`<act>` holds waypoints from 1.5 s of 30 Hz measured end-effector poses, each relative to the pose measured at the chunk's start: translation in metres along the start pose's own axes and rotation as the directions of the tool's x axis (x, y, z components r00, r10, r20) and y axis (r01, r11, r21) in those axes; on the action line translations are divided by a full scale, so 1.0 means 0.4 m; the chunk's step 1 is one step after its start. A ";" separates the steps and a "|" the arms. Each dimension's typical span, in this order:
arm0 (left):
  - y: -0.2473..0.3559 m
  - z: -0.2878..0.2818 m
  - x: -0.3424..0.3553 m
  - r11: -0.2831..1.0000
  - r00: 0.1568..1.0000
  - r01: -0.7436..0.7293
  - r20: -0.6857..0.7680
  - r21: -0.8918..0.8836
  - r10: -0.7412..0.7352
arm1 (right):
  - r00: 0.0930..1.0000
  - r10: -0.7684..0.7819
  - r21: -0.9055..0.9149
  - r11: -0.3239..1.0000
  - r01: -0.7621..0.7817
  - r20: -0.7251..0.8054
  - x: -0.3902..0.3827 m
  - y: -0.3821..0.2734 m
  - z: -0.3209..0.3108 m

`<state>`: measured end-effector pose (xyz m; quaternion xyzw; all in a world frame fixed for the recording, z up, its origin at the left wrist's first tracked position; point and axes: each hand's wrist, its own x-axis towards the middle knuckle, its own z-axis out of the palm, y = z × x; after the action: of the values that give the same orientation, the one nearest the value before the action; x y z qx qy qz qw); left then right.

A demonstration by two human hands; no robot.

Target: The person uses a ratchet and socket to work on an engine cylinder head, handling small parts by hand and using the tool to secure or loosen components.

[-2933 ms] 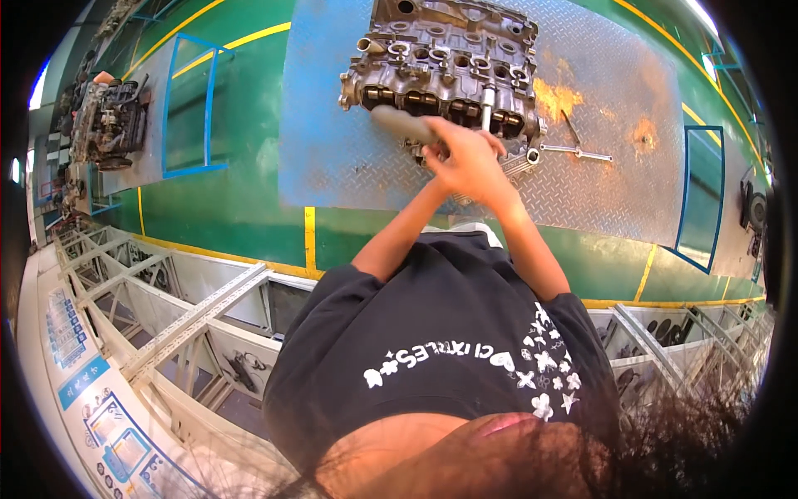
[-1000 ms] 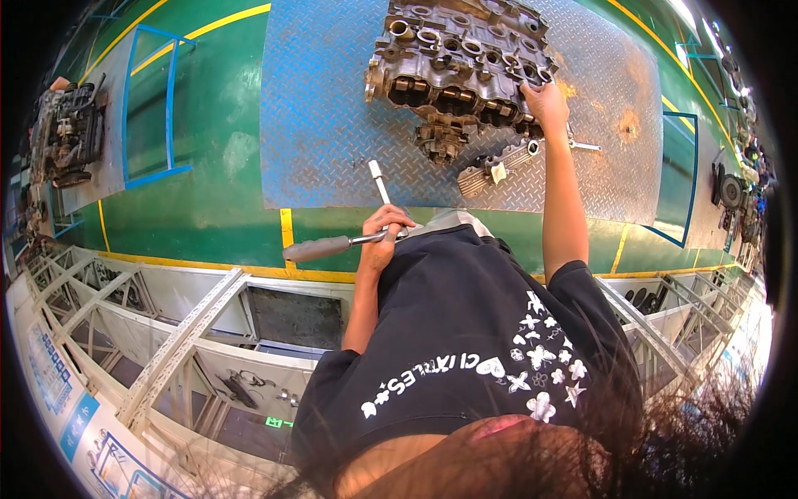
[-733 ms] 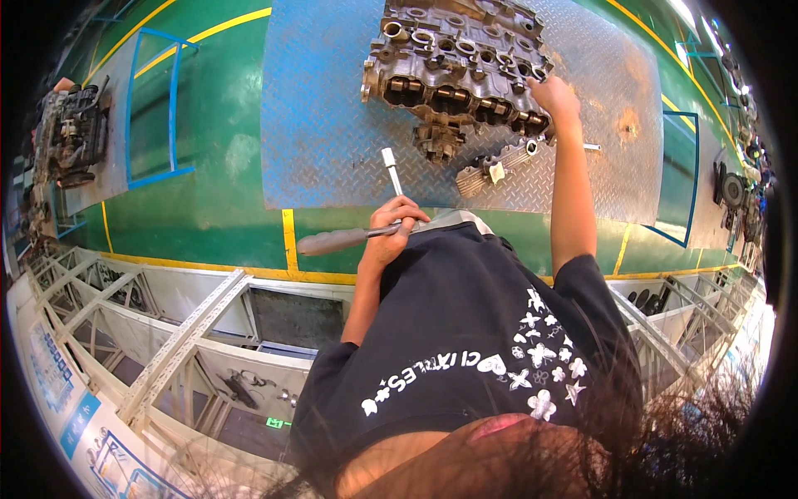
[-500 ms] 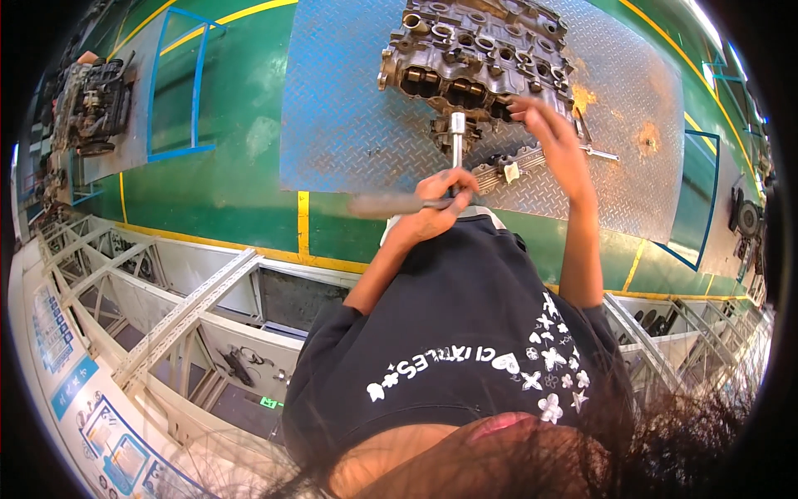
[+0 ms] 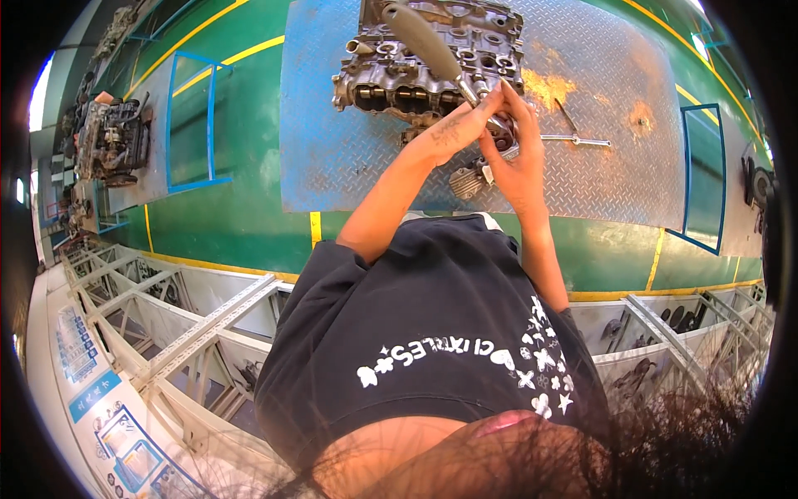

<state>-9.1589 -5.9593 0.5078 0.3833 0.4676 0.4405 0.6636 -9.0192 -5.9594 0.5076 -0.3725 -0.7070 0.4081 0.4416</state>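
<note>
My left hand is closed around the head end of a ratchet wrench. Its thick grey handle points away and to the left, over the engine block. Against the left hand, my right hand has its fingertips closed at the same end of the tool; what exactly they pinch is hidden. Both hands hover at the near right side of the greasy engine block, whose bores and ports lie open. Below the hands rests a long cast metal part, partly covered by them.
The block sits on a diamond-plate metal table with rusty patches. To the right lies a chrome T-shaped wrench. Blue frames and another engine stand at far left. Pale metal racks are close by.
The ratchet has lifted off the block's near side and swung so its handle points away. My left hand has moved right and up, and both hands have come together. The view has shifted too.
</note>
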 end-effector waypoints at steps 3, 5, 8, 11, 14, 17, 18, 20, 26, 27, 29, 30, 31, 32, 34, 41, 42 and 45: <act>0.004 0.008 0.029 1.000 0.986 0.004 0.165 0.019 -0.007 | 0.999 0.002 0.021 1.000 -0.003 0.034 -0.001 0.013 -0.025; 0.026 0.023 0.030 0.989 0.973 0.149 0.174 0.016 -0.149 | 0.999 0.016 0.060 0.998 -0.018 0.030 0.005 0.012 -0.046; 0.015 0.029 0.037 0.986 0.981 0.148 0.115 0.076 -0.157 | 0.997 -0.009 0.043 0.999 0.005 0.082 0.005 0.015 -0.069; 0.003 0.039 0.043 0.986 0.990 0.112 0.076 0.127 -0.122 | 0.994 -0.040 -0.060 0.997 0.047 0.104 -0.002 0.017 -0.074; -0.019 0.045 0.043 0.983 0.994 0.096 0.031 0.157 -0.102 | 0.999 0.025 -0.072 0.997 -0.022 0.037 -0.016 0.027 -0.066; 0.003 0.083 0.018 0.991 0.998 0.064 -0.023 0.118 -0.061 | 0.990 0.114 0.197 0.976 -0.096 -0.084 -0.016 0.064 -0.061; 0.000 0.079 0.020 0.991 0.998 0.065 -0.029 0.118 -0.062 | 0.980 0.143 0.423 0.903 -0.073 -0.136 -0.013 0.071 -0.059; -0.015 0.068 0.028 0.978 0.993 0.093 -0.088 0.184 -0.078 | 0.975 0.179 0.454 0.886 -0.100 -0.135 -0.016 0.075 -0.073; -0.110 0.031 0.046 0.968 0.995 -0.050 -0.068 0.247 0.069 | 0.966 0.075 0.190 0.981 -0.028 -0.247 -0.021 0.112 -0.139; -0.140 0.037 0.046 0.977 0.986 -0.072 -0.135 0.198 0.100 | 0.982 -0.026 0.216 0.974 0.066 -0.185 -0.019 0.098 -0.133; -0.157 0.045 0.031 0.958 0.982 -0.035 -0.167 0.284 0.086 | 0.991 -0.134 0.198 0.971 0.130 0.006 -0.008 0.072 -0.115; -0.162 0.047 0.034 0.932 0.980 -0.003 -0.183 0.362 0.074 | 0.987 -0.136 0.219 0.969 0.115 0.083 -0.002 0.057 -0.103; -0.178 0.041 0.045 0.870 0.971 0.000 -0.209 0.493 0.119 | 0.986 -0.134 0.239 0.965 0.107 0.101 0.007 0.056 -0.085; -0.192 0.034 0.052 0.836 0.964 -0.001 -0.221 0.549 0.146 | 0.984 -0.134 0.259 0.961 0.100 0.118 0.016 0.064 -0.070; -0.220 0.022 0.055 0.831 0.955 -0.009 -0.242 0.556 0.171 | 0.975 -0.048 0.279 0.960 -0.014 0.217 0.033 0.063 -0.053; -0.275 -0.052 0.083 0.902 0.959 -0.105 -0.198 0.420 0.204 | 0.999 0.034 0.385 0.922 -0.047 0.040 0.117 0.015 0.019; -0.278 -0.072 0.094 0.915 0.963 -0.121 -0.178 0.384 0.202 | 0.999 0.036 0.382 0.923 -0.045 0.031 0.126 0.019 0.041; -0.291 -0.106 0.110 0.946 0.971 -0.161 -0.127 0.281 0.203 | 0.969 0.212 0.196 0.963 -0.184 -0.129 0.144 0.013 0.109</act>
<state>-9.1656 -5.9507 0.3765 0.4763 0.5353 0.4608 0.5237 -9.0781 -5.9172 0.5092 -0.4287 -0.5906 0.4846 0.4823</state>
